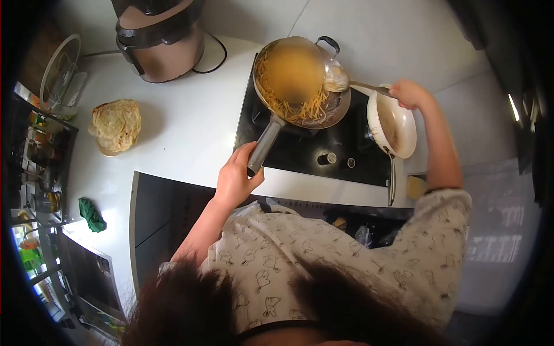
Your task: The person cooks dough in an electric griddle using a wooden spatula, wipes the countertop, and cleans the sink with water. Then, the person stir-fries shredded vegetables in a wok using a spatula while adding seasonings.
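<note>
A large pan (340, 109) with yellowish shredded food (306, 111) rests over the back left of the black stove (300, 153). My left hand (234, 176) is wrapped round the pan's grey handle (266, 143), which points toward me. In my right hand (408, 94) is the handle of a spatula (369, 87); its broad head lies inside the pan at the right, against the food. A blurred patch hides the pan's middle. Below my right hand, a white pan (407, 130) sits on the stove's right side, tilted, with its handle toward me.
Stacked flatbreads (118, 124) lie on the white counter (179, 132) at left. Behind them stands a brown and black appliance (164, 55) with a cord. A green cloth (91, 214) is near the left edge. Two knobs (327, 158) are on the stove's front.
</note>
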The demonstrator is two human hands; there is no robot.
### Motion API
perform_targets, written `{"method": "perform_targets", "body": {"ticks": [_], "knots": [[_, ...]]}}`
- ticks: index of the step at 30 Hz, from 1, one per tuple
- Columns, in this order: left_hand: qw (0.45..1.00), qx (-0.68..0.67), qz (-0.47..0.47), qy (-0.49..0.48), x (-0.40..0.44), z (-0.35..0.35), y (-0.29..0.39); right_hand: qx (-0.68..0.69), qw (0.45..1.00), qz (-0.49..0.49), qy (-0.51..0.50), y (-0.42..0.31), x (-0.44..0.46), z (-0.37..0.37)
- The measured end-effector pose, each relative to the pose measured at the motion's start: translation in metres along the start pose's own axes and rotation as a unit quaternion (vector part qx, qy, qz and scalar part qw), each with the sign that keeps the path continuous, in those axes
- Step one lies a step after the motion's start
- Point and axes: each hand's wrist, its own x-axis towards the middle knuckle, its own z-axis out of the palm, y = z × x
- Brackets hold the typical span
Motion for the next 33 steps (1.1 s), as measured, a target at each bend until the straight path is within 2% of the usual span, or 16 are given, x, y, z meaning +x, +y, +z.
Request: {"method": "perform_targets", "body": {"ticks": [1,4,6,7,8,11,14,17,20,22,24,27,31,33], "knots": [[1.000,0.000,-0.001,0.002,0.000,0.000,0.000,0.079,0.995,0.027,-0.059,0.000,0.015,0.000],[1.000,-0.005,-0.015,0.001,-0.001,-0.001,0.002,0.223,0.969,-0.033,-0.105,-0.019,0.037,0.018],[1.000,-0.013,-0.019,0.006,-0.002,0.000,0.003,0.078,0.983,-0.167,0.018,-0.034,0.006,0.015],[1.000,-0.016,-0.016,0.013,-0.002,0.001,0.002,0.006,0.970,-0.231,0.077,-0.037,-0.007,0.018],[1.000,-0.019,-0.011,0.017,-0.003,0.001,0.001,-0.036,0.926,-0.313,0.206,-0.024,-0.011,0.024],[1.000,-0.009,-0.011,0.013,-0.002,0.002,0.000,-0.099,0.972,-0.166,0.130,-0.032,-0.021,-0.002],[1.000,-0.011,-0.013,0.009,-0.002,0.000,0.003,-0.086,0.971,-0.182,0.126,-0.049,0.019,0.003],[1.000,-0.007,-0.009,0.013,-0.002,0.001,0.003,0.004,0.944,-0.307,0.124,-0.068,0.017,0.017],[1.000,-0.006,-0.013,0.006,-0.003,0.001,0.001,-0.097,0.943,-0.258,0.187,-0.082,-0.057,0.024],[1.000,-0.009,-0.009,0.005,-0.001,0.000,0.002,-0.142,0.957,-0.196,0.160,-0.084,-0.114,0.027],[1.000,-0.009,-0.008,-0.001,-0.002,-0.001,0.001,-0.259,0.931,-0.196,0.165,-0.074,-0.151,0.038],[1.000,-0.004,-0.003,-0.005,0.000,-0.001,0.001,-0.262,0.936,-0.175,0.158,-0.063,-0.184,0.047],[1.000,0.008,0.005,-0.015,-0.001,-0.002,-0.002,-0.226,0.937,-0.198,0.179,-0.075,-0.158,0.089],[1.000,0.011,0.010,-0.018,0.001,-0.001,-0.002,-0.188,0.952,-0.167,0.176,-0.070,-0.114,0.096]]}}
